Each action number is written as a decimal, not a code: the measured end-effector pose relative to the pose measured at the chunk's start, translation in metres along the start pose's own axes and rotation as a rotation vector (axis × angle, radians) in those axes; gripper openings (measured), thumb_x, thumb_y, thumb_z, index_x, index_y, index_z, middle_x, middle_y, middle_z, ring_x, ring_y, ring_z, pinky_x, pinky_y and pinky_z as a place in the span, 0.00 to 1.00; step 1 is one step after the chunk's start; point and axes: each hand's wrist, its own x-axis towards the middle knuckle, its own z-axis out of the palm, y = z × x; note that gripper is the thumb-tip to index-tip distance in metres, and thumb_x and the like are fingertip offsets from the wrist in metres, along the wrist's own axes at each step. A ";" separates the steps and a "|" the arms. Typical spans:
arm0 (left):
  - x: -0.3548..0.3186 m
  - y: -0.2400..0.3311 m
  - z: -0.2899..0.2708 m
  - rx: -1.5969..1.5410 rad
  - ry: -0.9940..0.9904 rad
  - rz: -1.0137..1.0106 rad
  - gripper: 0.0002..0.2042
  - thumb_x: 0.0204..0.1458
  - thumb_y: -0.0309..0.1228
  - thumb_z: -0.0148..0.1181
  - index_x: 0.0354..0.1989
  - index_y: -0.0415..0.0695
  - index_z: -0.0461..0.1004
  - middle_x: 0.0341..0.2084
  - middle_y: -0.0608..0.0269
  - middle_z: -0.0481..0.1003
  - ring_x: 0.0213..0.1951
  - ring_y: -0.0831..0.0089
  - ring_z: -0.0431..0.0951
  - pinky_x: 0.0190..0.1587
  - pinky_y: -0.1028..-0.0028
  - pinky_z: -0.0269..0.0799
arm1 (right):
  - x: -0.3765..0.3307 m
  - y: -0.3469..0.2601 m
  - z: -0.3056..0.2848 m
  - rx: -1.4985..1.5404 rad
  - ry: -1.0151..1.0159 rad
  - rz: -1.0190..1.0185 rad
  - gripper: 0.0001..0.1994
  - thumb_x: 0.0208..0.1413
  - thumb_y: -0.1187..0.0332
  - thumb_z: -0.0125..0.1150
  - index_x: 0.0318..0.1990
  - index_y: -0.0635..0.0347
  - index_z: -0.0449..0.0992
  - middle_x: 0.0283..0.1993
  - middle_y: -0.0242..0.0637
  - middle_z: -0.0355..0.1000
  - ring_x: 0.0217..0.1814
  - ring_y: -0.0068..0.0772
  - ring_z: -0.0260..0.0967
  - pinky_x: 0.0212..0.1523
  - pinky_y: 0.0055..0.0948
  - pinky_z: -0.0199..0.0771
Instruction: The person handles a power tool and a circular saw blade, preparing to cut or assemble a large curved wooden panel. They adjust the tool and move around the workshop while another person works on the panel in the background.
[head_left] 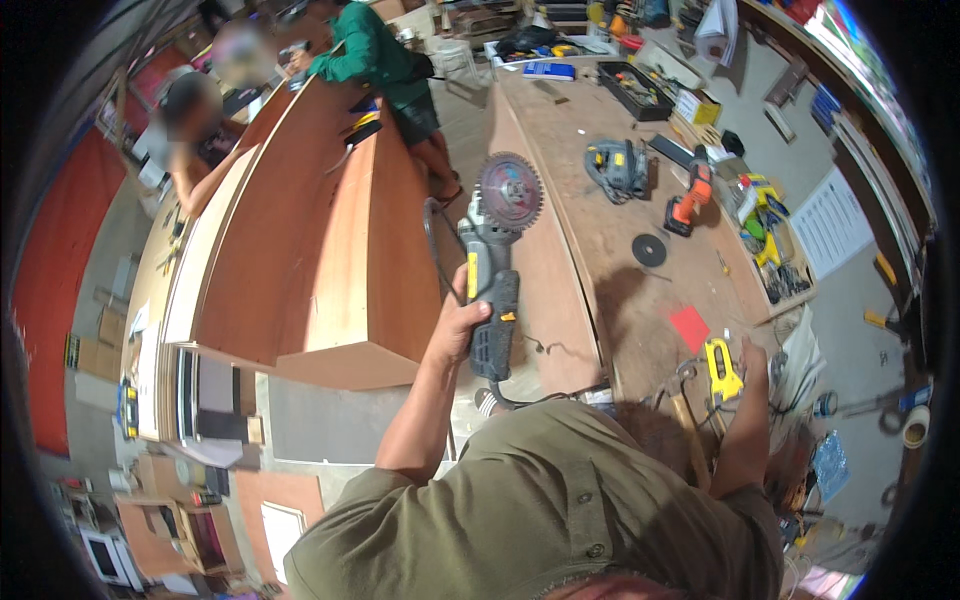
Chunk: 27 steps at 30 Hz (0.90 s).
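My left hand (pixel 462 325) is wrapped round the body of a grey angle grinder (pixel 492 300), its thumb across the side. The grinder is held up, with a toothed circular saw blade (pixel 511 192) at its top end and no guard seen over it. A cord runs from its lower end. Low over the right workbench is my right hand (pixel 755 368), right beside a yellow staple gun (pixel 722 372). Its fingers are too unclear to tell whether they touch or grip the staple gun. A red sheet (pixel 689 327) and a black cutting disc (pixel 649 250) lie farther up the bench.
On the workbench (pixel 560 120) are an orange cordless drill (pixel 688 196), a dark power tool (pixel 618 168) and a black tray (pixel 636 90) of small parts. A long wooden cabinet (pixel 321 270) lies to the left. A person in green (pixel 375 65) and another person (pixel 190 165) stand by it.
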 end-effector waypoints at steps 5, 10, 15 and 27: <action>0.030 -0.022 -0.001 -0.143 -0.079 0.062 0.42 0.37 0.36 0.70 0.65 0.41 0.58 0.50 0.62 0.71 0.52 0.71 0.72 0.58 0.70 0.67 | 0.026 0.023 -0.035 -0.384 0.260 -0.177 0.30 0.56 0.49 0.60 0.39 0.80 0.75 0.39 0.64 0.76 0.37 0.58 0.77 0.39 0.48 0.74; 0.035 -0.027 0.000 -0.125 -0.063 0.065 0.42 0.37 0.35 0.72 0.64 0.41 0.58 0.49 0.62 0.71 0.50 0.72 0.73 0.56 0.70 0.68 | -0.048 -0.015 0.005 -0.611 0.450 -0.268 0.29 0.54 0.53 0.62 0.41 0.82 0.75 0.37 0.68 0.74 0.43 0.64 0.75 0.48 0.50 0.71; 0.051 -0.039 0.017 -0.102 -0.112 0.060 0.44 0.36 0.36 0.73 0.65 0.42 0.57 0.50 0.61 0.70 0.53 0.70 0.72 0.58 0.69 0.65 | -0.090 -0.060 0.040 -0.161 0.285 -0.670 0.20 0.57 0.64 0.59 0.51 0.72 0.75 0.49 0.55 0.77 0.50 0.49 0.76 0.52 0.39 0.73; 0.055 -0.064 0.071 0.156 -0.144 0.067 0.45 0.37 0.29 0.73 0.67 0.39 0.54 0.55 0.59 0.66 0.58 0.68 0.67 0.62 0.69 0.62 | -0.329 -0.255 0.259 0.930 -1.150 -0.497 0.37 0.54 0.48 0.67 0.64 0.60 0.60 0.56 0.35 0.69 0.57 0.31 0.69 0.57 0.32 0.71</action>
